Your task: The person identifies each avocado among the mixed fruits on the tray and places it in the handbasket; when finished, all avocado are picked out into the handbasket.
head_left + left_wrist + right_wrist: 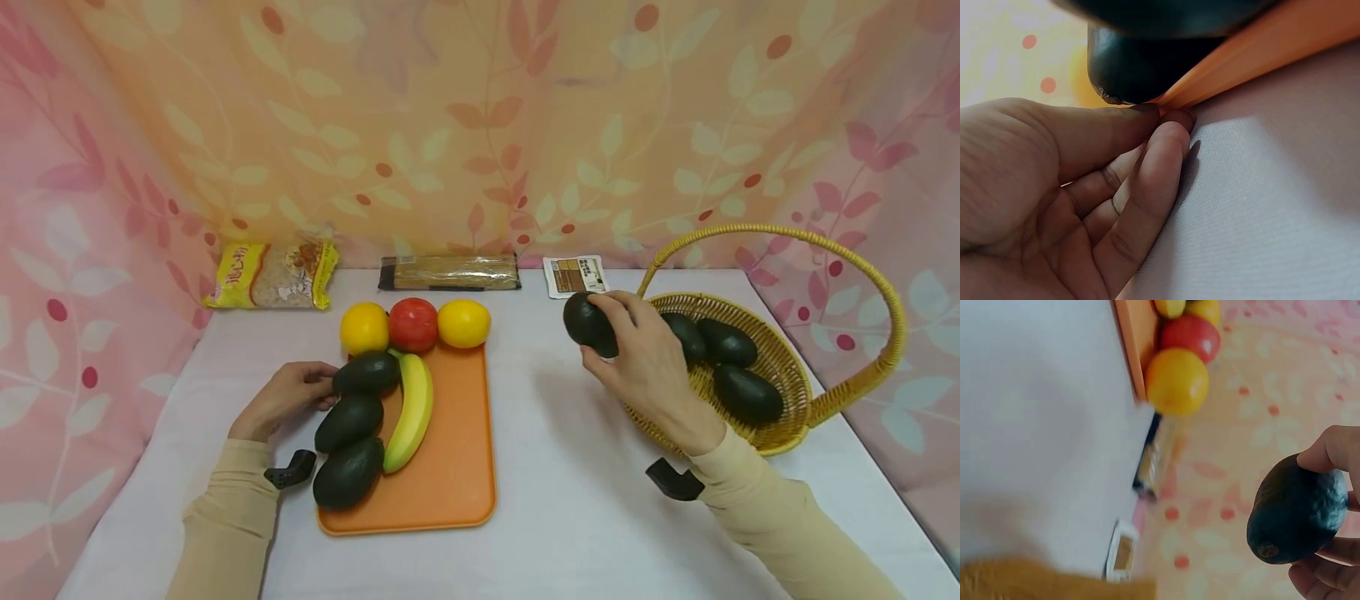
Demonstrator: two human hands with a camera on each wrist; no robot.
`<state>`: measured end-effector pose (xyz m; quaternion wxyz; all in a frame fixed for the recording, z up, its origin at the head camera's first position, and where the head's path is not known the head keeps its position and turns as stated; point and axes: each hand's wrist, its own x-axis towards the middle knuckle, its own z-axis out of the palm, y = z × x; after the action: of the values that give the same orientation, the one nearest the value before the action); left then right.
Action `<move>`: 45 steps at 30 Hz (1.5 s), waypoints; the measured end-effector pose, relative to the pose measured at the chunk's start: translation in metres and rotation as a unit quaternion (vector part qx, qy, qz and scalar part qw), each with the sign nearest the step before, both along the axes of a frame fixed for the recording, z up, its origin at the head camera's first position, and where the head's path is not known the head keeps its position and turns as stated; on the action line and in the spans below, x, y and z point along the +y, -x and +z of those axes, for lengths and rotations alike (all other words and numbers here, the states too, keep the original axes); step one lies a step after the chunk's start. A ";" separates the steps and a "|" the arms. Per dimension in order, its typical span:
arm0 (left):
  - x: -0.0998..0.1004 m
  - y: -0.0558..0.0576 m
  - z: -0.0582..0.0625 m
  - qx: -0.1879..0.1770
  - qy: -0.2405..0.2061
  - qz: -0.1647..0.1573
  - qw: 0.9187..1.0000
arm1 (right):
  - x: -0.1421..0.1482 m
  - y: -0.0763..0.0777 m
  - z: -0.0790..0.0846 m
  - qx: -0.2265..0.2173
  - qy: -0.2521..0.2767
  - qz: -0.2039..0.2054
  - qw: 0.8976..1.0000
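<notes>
My right hand (652, 367) grips a dark avocado (1297, 512) in the air, just left of the wicker basket (795, 375). Three more avocados, one of them (748, 393) nearest the front, lie in that basket. My left hand (292, 396) pinches the left edge of the orange tray (457, 450) between thumb and fingertips, as the left wrist view shows. Down the tray's left side run three avocados (348, 473), with a banana (411, 412) beside them. Along its far end sit a red fruit (413, 325), an orange-yellow fruit (364, 329) and a yellow fruit (464, 323).
At the back of the white-covered table stand a yellow bag of food (273, 275), a long wrapped pack (450, 272) and a small white-and-brown packet (575, 277). The basket's tall handle (892, 300) arches above it. Patterned curtains (480, 125) surround the back and sides.
</notes>
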<state>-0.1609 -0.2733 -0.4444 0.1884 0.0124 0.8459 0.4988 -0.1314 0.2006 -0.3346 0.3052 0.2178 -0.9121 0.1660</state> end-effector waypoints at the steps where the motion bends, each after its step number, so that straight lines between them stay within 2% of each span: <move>1: 0.000 0.000 0.000 0.000 0.002 0.000 1.000 | 0.007 -0.002 0.002 -0.001 0.003 -0.008 1.000; 7: 0.001 0.001 0.002 -0.002 0.005 0.004 1.000 | 0.045 -0.014 0.015 -0.025 0.015 -0.060 0.998; 11: 0.002 0.000 0.002 -0.005 0.007 0.004 1.000 | 0.067 -0.020 0.018 -0.055 0.017 -0.095 0.994; 16: 0.001 0.000 0.002 0.001 0.000 0.003 1.000 | 0.087 -0.023 0.014 -0.126 -0.001 -0.124 0.984; 21: 0.001 0.000 0.001 0.008 -0.001 0.001 1.000 | 0.099 -0.023 0.003 -0.215 -0.032 -0.135 0.967; 27: 0.001 0.000 -0.001 0.006 -0.005 0.000 1.000 | 0.106 -0.018 -0.008 -0.294 -0.055 -0.128 0.946; 35: 0.003 -0.003 0.002 0.005 -0.009 0.000 1.000 | 0.107 -0.011 -0.020 -0.354 -0.073 -0.109 0.926; 40: 0.002 -0.003 0.002 0.004 -0.010 0.002 1.000 | 0.103 -0.009 -0.027 -0.378 -0.086 -0.081 0.918; 45: 0.002 -0.002 0.001 0.005 -0.016 0.000 1.000 | 0.104 -0.009 -0.027 -0.384 -0.096 -0.065 0.916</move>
<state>-0.1586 -0.2711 -0.4430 0.1838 0.0181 0.8390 0.5119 -0.1220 0.3044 -0.3611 -0.0805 0.1057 -0.9827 0.1286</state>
